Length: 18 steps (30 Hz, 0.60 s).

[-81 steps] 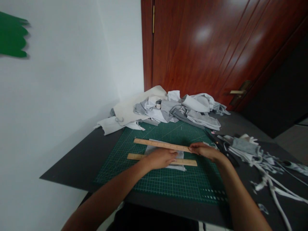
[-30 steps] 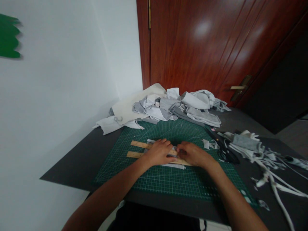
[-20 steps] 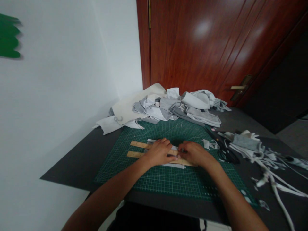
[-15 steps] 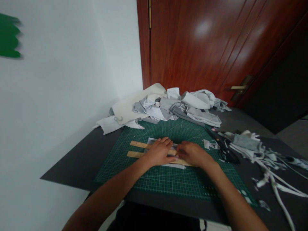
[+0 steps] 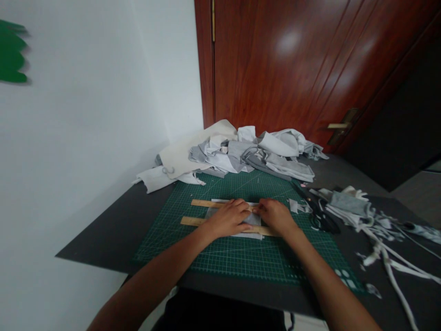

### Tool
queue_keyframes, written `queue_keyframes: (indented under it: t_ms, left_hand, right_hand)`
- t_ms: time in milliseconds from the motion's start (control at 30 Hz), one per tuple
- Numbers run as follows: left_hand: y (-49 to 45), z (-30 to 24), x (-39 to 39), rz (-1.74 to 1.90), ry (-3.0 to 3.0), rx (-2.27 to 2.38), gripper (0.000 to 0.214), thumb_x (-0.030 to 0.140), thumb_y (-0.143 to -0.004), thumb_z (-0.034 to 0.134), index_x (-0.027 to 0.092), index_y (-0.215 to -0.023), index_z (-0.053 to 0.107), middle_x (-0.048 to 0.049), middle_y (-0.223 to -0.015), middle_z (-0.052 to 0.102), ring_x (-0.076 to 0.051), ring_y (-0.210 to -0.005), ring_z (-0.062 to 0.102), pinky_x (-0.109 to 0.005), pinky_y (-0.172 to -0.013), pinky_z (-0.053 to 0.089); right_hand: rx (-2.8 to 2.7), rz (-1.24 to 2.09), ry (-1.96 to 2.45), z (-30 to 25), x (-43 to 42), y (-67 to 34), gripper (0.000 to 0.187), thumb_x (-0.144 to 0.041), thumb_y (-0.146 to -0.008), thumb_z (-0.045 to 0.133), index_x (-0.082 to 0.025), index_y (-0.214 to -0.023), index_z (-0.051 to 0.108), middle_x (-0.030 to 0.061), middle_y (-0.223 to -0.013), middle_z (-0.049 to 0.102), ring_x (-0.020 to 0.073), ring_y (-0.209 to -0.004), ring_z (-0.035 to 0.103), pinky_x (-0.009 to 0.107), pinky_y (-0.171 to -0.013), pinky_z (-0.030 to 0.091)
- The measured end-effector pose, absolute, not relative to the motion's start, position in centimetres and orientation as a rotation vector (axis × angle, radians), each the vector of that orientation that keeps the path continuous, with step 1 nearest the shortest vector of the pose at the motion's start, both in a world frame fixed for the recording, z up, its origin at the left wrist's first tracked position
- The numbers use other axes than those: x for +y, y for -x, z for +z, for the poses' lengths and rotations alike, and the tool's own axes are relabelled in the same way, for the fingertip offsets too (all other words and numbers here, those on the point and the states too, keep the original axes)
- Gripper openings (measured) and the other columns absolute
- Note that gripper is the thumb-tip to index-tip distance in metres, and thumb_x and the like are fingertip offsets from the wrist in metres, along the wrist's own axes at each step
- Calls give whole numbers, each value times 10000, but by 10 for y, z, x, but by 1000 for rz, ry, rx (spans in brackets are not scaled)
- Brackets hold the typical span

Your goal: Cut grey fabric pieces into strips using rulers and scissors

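Spanning two wooden rulers (image 5: 192, 221) on one cloth (image 5: 254, 219), left grip (image 5: 227, 219) is lying spread; right grip (image 5: 275, 215) is touching one, pinch undeterminable.

Head-worn, looking forward and down from above near edge of table (image 5: 110, 230). Fairly near to left hand (image 5: 226, 218) and right hand (image 5: 276, 215), below mid-frame; wide enough to take in door (image 5: 272, 73) beyond, white wall (image 5: 103, 119) at left.
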<state>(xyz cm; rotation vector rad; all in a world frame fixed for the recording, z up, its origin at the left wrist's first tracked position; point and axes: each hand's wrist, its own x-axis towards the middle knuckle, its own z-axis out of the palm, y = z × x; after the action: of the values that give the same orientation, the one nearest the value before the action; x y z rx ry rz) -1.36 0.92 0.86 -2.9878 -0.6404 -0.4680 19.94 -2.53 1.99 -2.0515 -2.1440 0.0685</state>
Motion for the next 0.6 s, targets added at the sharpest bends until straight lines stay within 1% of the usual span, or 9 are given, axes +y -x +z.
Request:
queue_keyframes:
  t_ms: [67,133,200,300,467,600]
  left_hand:
    - [13,8,8,-431,2976,-629,319,501,-963,639,198,-1042,700,-74,-1126,643,-250,-1126,576,-398,-1003,468]
    - [12,8,7,-391,2985,-652,278,462,-973,636,195,-1012,700,-64,-1087,654,-239,-1086,595,-386,-987,476]
    - [12,9,6,-386,2995,-683,242,416,-981,631,196,-1061,693,-59,-1126,659,-236,-1104,600,-381,-995,475]
    - [12,10,5,-431,2992,-705,272,407,-975,632,210,-1156,679,-61,-1250,642,-257,-1203,565,-399,-1051,452]
    - [14,7,8,-475,3001,-784,443,478,-963,622,190,-1299,626,-93,-1407,588,-286,-1330,507,-431,-1136,406]
    - [15,2,10,-423,3031,-879,610,570,-980,546,195,-1459,512,-117,-1532,503,-312,-1451,408,-485,-1191,347]
  right_hand:
    - [-2106,51,2088,19,-25,-197,191,-339,-1002,572,-217,-954,710,87,-1002,764,219,-934,705,294,-729,396]
    - [-2057,40,2117,19,-25,-195,185,-343,-1001,573,-219,-956,702,86,-995,769,219,-921,709,293,-716,394]
    - [-2014,50,2129,19,-25,-194,182,-356,-998,577,-221,-955,692,81,-985,772,218,-909,712,291,-698,391]
    - [-1982,66,2148,18,-25,-196,200,-383,-998,575,-224,-951,688,77,-969,771,221,-897,714,291,-680,385]
    - [-1932,28,2175,14,-21,-202,202,-371,-1000,573,-218,-951,696,83,-963,767,227,-895,714,295,-682,383]
    - [-1885,141,2130,8,-16,-205,183,-353,-1012,552,-225,-990,682,65,-969,778,205,-886,719,278,-661,385]
